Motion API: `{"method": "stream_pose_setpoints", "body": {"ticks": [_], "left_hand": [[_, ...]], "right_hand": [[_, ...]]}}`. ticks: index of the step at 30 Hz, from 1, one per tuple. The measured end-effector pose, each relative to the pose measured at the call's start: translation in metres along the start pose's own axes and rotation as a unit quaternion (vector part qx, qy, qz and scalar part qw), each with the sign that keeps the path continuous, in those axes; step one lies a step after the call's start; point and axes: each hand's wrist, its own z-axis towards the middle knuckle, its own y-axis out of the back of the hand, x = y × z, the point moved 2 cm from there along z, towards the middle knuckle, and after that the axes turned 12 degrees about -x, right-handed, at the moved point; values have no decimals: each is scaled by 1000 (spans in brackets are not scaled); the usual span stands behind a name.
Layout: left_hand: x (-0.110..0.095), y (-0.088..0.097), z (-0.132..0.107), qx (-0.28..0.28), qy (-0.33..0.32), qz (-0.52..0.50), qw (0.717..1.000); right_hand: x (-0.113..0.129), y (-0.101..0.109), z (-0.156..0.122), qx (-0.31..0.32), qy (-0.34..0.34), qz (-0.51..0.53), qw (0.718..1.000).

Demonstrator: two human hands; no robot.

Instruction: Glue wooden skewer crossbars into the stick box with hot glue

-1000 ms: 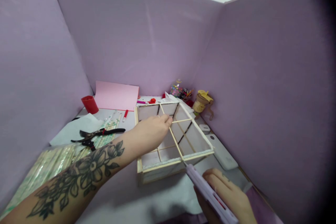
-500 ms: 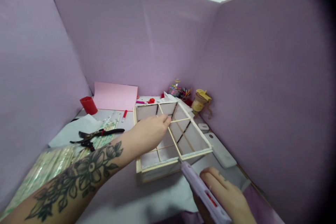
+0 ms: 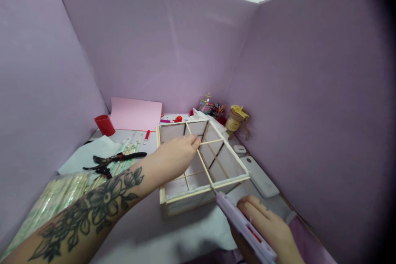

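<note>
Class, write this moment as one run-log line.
left hand: pinching thin stick across box frame | right hand: holding glue gun, nozzle at frame's near edge

Purple walls (image 3: 309, 90) hem desk; pliers (image 3: 116, 159) left, box frame (image 3: 202, 192) centre.

Craft workstation, partitioned booth: lilac partition walls (image 3: 173, 49) on three sides; worktop (image 3: 145, 231) bearing pliers (image 3: 117, 159), pink card sheet (image 3: 136, 114), red cup (image 3: 104, 125), bundled sticks (image 3: 55, 198), jar of beads (image 3: 208, 105).

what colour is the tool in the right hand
Pale lilac glue gun with a red mark, in the head view.
</note>
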Motion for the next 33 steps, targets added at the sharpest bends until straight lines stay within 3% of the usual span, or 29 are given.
{"method": "stream_pose_setpoints", "body": {"ticks": [4, 12, 27, 33], "left_hand": [[-1, 2, 1, -5, -2, 0, 1000], [-1, 1, 1, -10, -4, 2, 1000], [2, 0, 0, 5, 3, 13, 1000], [2, -2, 0, -20, -8, 5, 1000]], "right_hand": [[1, 2, 3, 10, -27, 13, 1000], [-5, -3, 10, 35, -15, 67, 997], [-1, -6, 3, 4, -12, 65, 998], [-1, -6, 4, 3, -4, 85, 996]]}}
